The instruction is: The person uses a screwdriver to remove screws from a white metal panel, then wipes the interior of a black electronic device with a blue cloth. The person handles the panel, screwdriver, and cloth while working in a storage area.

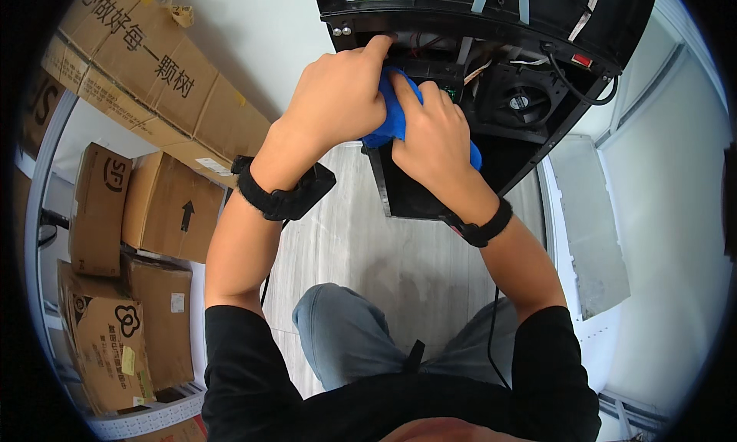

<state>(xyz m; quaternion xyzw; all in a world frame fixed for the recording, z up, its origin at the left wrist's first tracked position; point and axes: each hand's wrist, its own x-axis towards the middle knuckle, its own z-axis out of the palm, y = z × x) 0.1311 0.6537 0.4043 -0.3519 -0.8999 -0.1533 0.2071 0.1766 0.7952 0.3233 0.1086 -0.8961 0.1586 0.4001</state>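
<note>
A bunched blue cloth [394, 118] lies between my hands at the open side of a black machine housing [388, 185]. My right hand [436, 135] is closed over the cloth, fingers curled and pressing it toward the housing. More blue shows beside that wrist. My left hand [334, 97] is bent round the cloth's other side, with its index finger reaching up to the housing's upper edge. Its remaining fingertips are hidden behind the hand. Inside the housing, a black fan [520, 102] and part of a green circuit board [450, 94] show, with loose wires near them.
A red switch [582, 60] and a looped black cable [587, 97] sit at the housing's upper right. Cardboard boxes [173, 204] fill a shelf at left, under a long carton [153, 74]. A black strap device [307, 192] is on my left wrist. Below is grey wood-look floor [338, 242].
</note>
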